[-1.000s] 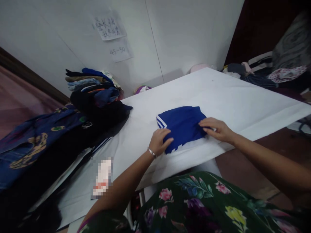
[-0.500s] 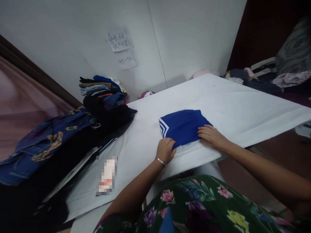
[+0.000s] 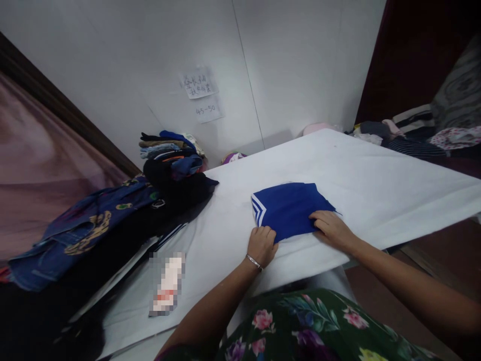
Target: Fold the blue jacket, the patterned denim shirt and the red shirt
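Note:
A folded blue garment (image 3: 289, 205) with white chevron stripes at its left end lies flat on the white-covered table (image 3: 361, 170). My left hand (image 3: 262, 244), with a silver bracelet at the wrist, grips its near left corner with curled fingers. At the near right edge, the bent fingers of my right hand (image 3: 331, 228) close on the cloth, with the thumb hidden underneath. The garment's exact kind cannot be made out in this folded state.
Left of the garment lie dark clothes (image 3: 161, 200) and a blue patterned denim piece (image 3: 93, 225). Behind them is a stack of folded clothes (image 3: 171, 145). More clothes (image 3: 413, 125) are heaped beyond the table's far right. Handwritten papers (image 3: 201, 82) hang on the wall.
My right fingers have bent more and drawn in at the garment's near edge. My left hand keeps its corner. The whole view has shifted slightly, with things appearing lower.

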A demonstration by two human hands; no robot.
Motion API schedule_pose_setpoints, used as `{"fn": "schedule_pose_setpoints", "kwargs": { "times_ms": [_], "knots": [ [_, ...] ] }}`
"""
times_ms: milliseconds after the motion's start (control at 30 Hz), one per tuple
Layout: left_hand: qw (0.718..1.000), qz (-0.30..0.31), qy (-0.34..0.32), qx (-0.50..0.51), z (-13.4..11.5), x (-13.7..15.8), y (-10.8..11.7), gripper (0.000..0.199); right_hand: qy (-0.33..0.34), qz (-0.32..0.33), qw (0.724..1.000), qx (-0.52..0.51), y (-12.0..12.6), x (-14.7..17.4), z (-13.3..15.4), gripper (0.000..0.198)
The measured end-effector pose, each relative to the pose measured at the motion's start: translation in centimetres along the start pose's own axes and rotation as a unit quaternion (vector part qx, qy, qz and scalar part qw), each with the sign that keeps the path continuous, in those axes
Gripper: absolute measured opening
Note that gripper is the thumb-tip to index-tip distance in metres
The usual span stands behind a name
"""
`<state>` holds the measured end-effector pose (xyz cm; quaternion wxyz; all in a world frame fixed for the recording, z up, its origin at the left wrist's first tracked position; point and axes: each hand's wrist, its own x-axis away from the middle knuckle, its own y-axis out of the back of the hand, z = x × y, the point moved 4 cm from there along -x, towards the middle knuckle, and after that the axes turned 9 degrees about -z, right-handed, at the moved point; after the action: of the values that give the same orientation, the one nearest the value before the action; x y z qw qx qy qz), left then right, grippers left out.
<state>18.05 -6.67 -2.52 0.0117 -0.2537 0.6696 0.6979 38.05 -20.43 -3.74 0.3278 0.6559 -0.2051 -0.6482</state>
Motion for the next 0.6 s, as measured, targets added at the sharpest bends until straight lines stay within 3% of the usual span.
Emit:
{"fn": "schedule_pose_setpoints", "kwargs": {
  "times_ms": [100,267,367,467,600],
  "knots": [
    [1.000,0.000,0.007,-0.016,-0.2,-0.4,0.0,0.014,0.010,-0.009,1.000,0.000,0.2,-0.1,0.1,0.013],
    [0.997,0.067,-0.016,-0.026,-1.1,-0.4,-0.8,0.016,-0.015,0.063,0.998,-0.022,0.0,-0.1,0.2,0.014],
    [0.997,0.073,-0.007,0.016,-0.8,-0.2,-0.3,0.020,-0.048,0.078,0.994,-0.055,0.4,0.5,0.3,0.016],
    [0.991,0.036,0.027,0.128,0.4,-0.2,0.9,0.032,-0.093,0.041,0.991,-0.092,1.4,0.6,0.4,0.023],
    [0.966,-0.087,0.142,0.198,3.0,-1.6,2.0,0.026,-0.136,-0.029,0.987,-0.085,2.3,-2.1,0.8,0.033]
  ]
}}
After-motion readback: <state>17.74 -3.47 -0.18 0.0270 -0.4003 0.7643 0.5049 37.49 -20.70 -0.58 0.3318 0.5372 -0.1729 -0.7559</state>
